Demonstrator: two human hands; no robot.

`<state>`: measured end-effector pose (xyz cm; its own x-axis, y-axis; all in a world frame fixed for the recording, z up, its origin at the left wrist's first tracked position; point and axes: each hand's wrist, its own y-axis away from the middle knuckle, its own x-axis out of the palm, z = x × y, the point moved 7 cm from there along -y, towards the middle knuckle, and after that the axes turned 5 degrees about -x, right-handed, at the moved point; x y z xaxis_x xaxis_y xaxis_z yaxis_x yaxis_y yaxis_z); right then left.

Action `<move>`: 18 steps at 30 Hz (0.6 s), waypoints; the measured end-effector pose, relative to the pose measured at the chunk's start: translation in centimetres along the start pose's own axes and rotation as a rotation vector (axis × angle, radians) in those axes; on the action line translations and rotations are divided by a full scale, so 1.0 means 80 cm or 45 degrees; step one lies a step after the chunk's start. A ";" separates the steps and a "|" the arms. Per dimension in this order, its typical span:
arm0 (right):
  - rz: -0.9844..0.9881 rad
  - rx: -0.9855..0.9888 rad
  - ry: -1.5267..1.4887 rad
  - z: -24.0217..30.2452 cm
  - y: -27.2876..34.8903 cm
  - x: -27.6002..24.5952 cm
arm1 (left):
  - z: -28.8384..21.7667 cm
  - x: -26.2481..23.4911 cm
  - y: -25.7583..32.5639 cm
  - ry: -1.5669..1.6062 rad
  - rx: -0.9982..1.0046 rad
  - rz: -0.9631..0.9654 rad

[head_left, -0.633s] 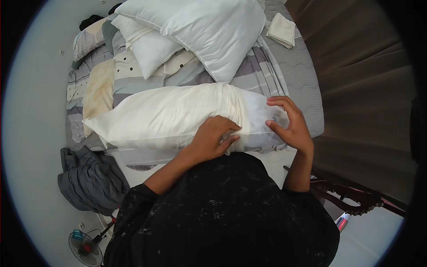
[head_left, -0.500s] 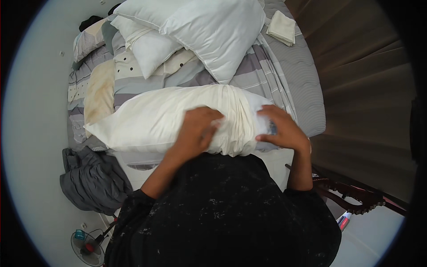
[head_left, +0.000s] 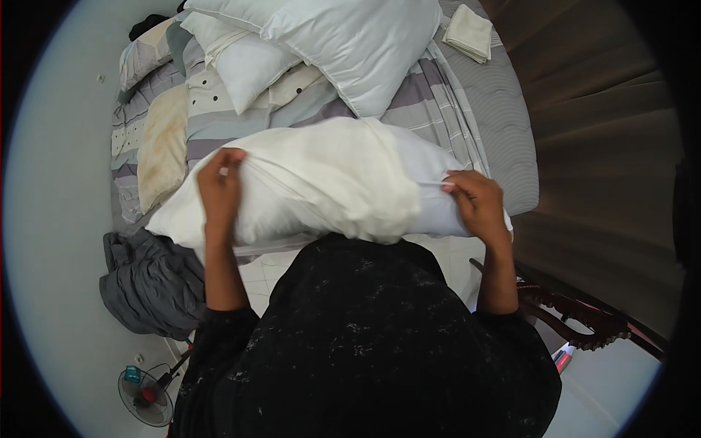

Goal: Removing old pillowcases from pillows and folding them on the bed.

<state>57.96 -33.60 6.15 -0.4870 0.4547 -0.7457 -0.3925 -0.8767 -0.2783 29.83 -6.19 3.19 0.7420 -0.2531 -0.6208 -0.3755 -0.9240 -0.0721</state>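
Note:
A long white pillow (head_left: 431, 155) lies across in front of me, its right end bare. A cream pillowcase (head_left: 321, 164) covers the left and middle parts, bunched near its right edge. Toward the pillow's left end, my left hand (head_left: 222, 191) pinches the pillowcase and draws a taut fold across it. My right hand (head_left: 478, 204) is closed at the bare right end, gripping a bit of the pillow's white fabric and pulling it taut. Part of the pillowcase is blurred by motion.
Large white pillows (head_left: 350, 51) lie farther back on the bed with its striped bedding (head_left: 409, 109). Folded cream cloth (head_left: 469, 33) rests at the far right. Dark grey fabric (head_left: 150, 285) is heaped at left, above a fan (head_left: 146, 398). Brown curtains (head_left: 591, 146) hang on the right.
My left hand has moved left along the pillowcase and now pulls a fold of it. My right hand has shifted slightly right and closed on the pillow's fabric. The pillowcase's bunched folds have loosened.

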 end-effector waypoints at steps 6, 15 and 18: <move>0.023 0.091 0.099 -0.009 -0.029 -0.030 | 0.002 -0.040 -0.038 -0.104 0.099 0.144; 0.080 0.007 0.283 -0.001 -0.016 0.036 | 0.097 -0.085 0.059 -0.100 -0.066 0.482; 0.662 0.218 -0.292 0.013 0.021 0.075 | 0.135 -0.087 0.102 -0.220 -0.254 0.564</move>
<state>53.52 -32.17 1.83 -0.7978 0.0113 -0.6028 -0.1681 -0.9643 0.2045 15.61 -8.84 -1.48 0.4270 -0.5971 -0.6791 -0.5071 -0.7799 0.3668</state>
